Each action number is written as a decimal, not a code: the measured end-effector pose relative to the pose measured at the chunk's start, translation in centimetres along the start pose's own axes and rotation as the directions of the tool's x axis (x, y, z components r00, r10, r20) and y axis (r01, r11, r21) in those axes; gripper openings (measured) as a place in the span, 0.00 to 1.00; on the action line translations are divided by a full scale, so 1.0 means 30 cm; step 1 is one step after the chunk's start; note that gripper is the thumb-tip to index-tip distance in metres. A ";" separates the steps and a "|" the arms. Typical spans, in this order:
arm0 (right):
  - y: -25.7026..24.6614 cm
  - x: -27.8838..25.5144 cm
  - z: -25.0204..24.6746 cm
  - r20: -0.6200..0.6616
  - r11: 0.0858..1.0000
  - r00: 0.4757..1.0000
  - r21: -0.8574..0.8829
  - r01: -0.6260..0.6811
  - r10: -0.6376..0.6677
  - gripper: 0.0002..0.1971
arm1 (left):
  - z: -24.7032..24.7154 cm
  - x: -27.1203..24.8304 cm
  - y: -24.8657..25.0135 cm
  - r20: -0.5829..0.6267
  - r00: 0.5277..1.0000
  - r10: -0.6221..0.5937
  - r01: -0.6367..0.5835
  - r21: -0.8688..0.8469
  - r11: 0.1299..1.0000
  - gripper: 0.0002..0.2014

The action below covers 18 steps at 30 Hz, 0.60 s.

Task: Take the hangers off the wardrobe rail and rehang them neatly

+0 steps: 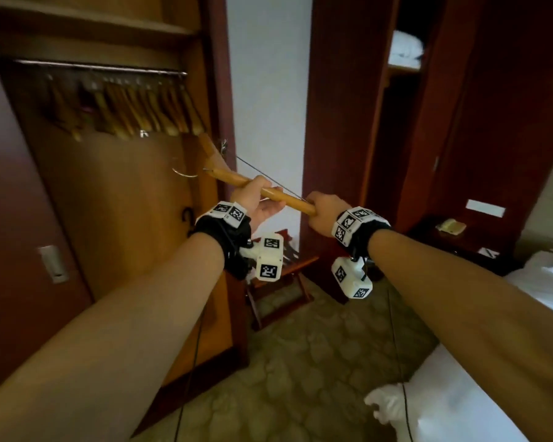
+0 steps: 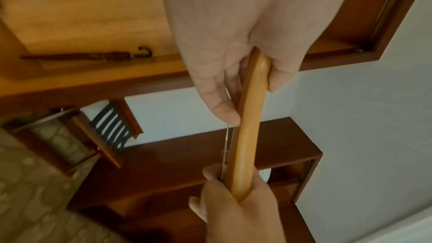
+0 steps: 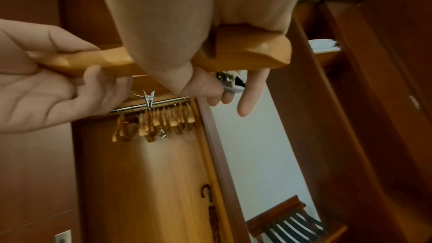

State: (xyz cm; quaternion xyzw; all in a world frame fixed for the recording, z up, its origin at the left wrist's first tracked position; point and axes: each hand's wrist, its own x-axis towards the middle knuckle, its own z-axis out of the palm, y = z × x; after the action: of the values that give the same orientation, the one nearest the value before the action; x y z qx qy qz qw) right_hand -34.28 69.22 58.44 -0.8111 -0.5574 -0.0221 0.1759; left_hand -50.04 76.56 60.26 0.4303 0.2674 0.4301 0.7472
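Both hands hold one wooden hanger (image 1: 233,178) with a thin metal bar and clips, below and right of the wardrobe rail (image 1: 99,67). My left hand (image 1: 257,199) grips its arm near the middle. My right hand (image 1: 324,213) grips the end of the same arm, seen close in the right wrist view as the hanger (image 3: 243,53). In the left wrist view the hanger (image 2: 250,136) runs from my left hand (image 2: 233,73) to my right hand (image 2: 236,199). Its metal hook (image 1: 184,172) points left towards the wardrobe. Several wooden hangers (image 1: 131,113) hang bunched on the rail.
An umbrella (image 1: 187,220) leans inside the wardrobe. A folding luggage rack (image 1: 281,275) stands by the white wall. A second open cupboard (image 1: 403,100) holds white linen. A bed with white sheets (image 1: 492,378) fills the lower right. Patterned carpet covers the floor.
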 end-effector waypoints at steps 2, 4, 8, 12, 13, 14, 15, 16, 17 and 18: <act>-0.089 0.067 -0.006 -0.005 0.999 0.999 0.003 0.053 -0.053 0.20 | -0.075 0.018 0.072 -0.030 0.998 0.049 -0.046 0.079 0.996 0.04; -0.174 0.131 -0.010 -0.019 0.995 0.995 0.007 0.101 -0.101 0.23 | -0.156 0.038 0.143 -0.051 0.994 0.092 -0.078 0.235 0.969 0.09; -0.324 0.268 0.016 -0.043 0.976 0.977 0.049 0.211 -0.209 0.22 | -0.304 0.087 0.286 -0.098 0.980 0.174 -0.113 0.444 0.889 0.14; -0.458 0.418 0.070 -0.055 0.944 0.954 0.136 0.301 -0.296 0.22 | -0.403 0.181 0.415 -0.163 0.950 0.266 -0.140 0.537 0.832 0.15; -0.490 0.458 0.080 -0.055 0.936 0.948 0.154 0.317 -0.312 0.21 | -0.418 0.213 0.447 -0.177 0.938 0.298 -0.155 0.556 0.817 0.15; -0.520 0.503 0.089 -0.055 0.928 0.943 0.170 0.333 -0.328 0.21 | -0.427 0.247 0.479 -0.185 0.926 0.329 -0.169 0.576 0.800 0.16; -0.547 0.549 0.097 -0.053 0.920 0.939 0.188 0.343 -0.339 0.20 | -0.434 0.286 0.510 -0.191 0.915 0.355 -0.180 0.595 0.784 0.16; -0.573 0.597 0.102 -0.056 0.911 0.934 0.206 0.358 -0.354 0.19 | -0.438 0.325 0.541 -0.199 0.905 0.375 -0.186 0.608 0.772 0.16; -0.597 0.646 0.105 -0.056 0.902 0.929 0.227 0.369 -0.366 0.18 | -0.442 0.369 0.571 -0.207 0.897 0.390 -0.190 0.616 0.765 0.16; -0.618 0.698 0.107 -0.056 0.890 0.923 0.249 0.383 -0.381 0.15 | -0.445 0.415 0.599 -0.215 0.889 0.404 -0.193 0.623 0.758 0.16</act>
State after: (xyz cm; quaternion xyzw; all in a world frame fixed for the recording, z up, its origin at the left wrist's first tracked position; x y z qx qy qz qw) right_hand -43.78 94.85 65.13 -0.6563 -0.7035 0.0132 0.2724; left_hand -61.65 97.60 69.08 0.5965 0.4370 0.5088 0.4409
